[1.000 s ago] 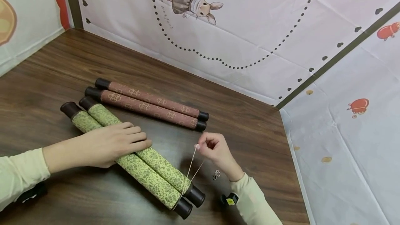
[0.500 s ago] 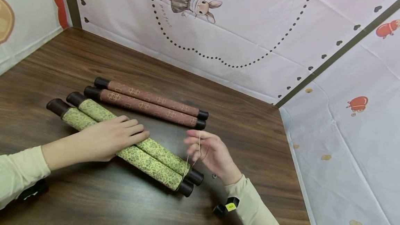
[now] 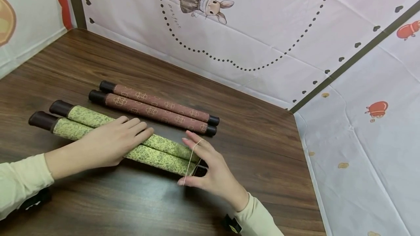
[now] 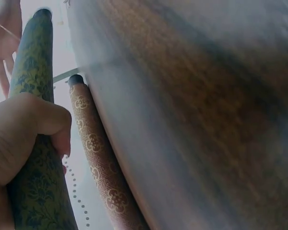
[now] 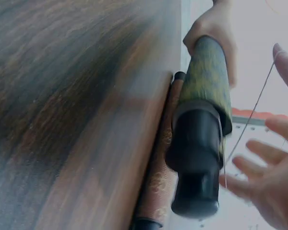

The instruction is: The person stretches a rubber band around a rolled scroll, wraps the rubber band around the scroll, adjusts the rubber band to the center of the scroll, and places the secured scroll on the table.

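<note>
My left hand point(image 3: 108, 143) grips a green, leaf-patterned scroll point(image 3: 154, 158) made of two parallel rolls with dark end knobs point(image 5: 197, 139). The thumb curls over one roll in the left wrist view. At the scroll's right end, my right hand point(image 3: 218, 174) has its fingers and thumb spread apart. A thin pale cord loop point(image 5: 257, 103) stretches between that thumb and fingers and runs to the scroll's end. The right hand partly hides the right knobs in the head view.
Behind the green scroll, a reddish-brown scroll point(image 3: 152, 111) with gold flower motifs and black knobs lies on the dark wooden table point(image 3: 262, 148). Printed white cloth walls point(image 3: 272, 28) border the table at the back and sides.
The right hand has gone from pinching the cord to spreading it with its fingers, and moved to the scroll's end. The green scroll has turned, its right end swinging away toward the back.
</note>
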### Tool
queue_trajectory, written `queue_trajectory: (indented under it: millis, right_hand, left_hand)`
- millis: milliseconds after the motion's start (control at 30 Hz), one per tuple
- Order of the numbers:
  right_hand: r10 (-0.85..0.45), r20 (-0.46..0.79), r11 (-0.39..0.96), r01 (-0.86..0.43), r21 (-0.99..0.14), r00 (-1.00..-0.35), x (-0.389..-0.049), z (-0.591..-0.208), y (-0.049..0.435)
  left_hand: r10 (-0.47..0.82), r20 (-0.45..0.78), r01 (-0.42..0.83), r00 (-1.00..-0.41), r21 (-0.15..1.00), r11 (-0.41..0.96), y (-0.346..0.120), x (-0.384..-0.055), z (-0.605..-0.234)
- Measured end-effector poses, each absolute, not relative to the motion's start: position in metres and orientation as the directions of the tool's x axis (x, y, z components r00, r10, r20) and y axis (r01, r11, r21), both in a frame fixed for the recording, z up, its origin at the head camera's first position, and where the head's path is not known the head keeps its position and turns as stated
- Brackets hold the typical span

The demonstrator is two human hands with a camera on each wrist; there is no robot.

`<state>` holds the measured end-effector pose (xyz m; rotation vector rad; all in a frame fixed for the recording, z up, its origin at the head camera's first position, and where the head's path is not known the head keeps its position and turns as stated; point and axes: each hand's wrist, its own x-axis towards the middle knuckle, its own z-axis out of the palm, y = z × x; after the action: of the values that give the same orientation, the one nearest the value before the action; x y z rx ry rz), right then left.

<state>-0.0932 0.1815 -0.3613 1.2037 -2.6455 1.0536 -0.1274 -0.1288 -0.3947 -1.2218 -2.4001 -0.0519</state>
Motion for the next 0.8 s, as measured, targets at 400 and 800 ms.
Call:
queue_trajectory:
  millis: [400, 800]
  right_hand:
    - [-0.308, 0.416, 0.619, -0.513, -0.595, -0.855, -0.078, -0.350, 0.171]
    - [-0.069, -0.057, 0.061, 0.053, -0.997, -0.996, -0.086, -0.354, 0.172]
  left_hand:
    - [0.595, 0.419, 0.628, -0.686, -0.071, 0.775, -0.128, -0.122, -0.390]
    - [0.557, 0.483, 0.605, -0.675, -0.070, 0.793, -0.130, -0.120, -0.388]
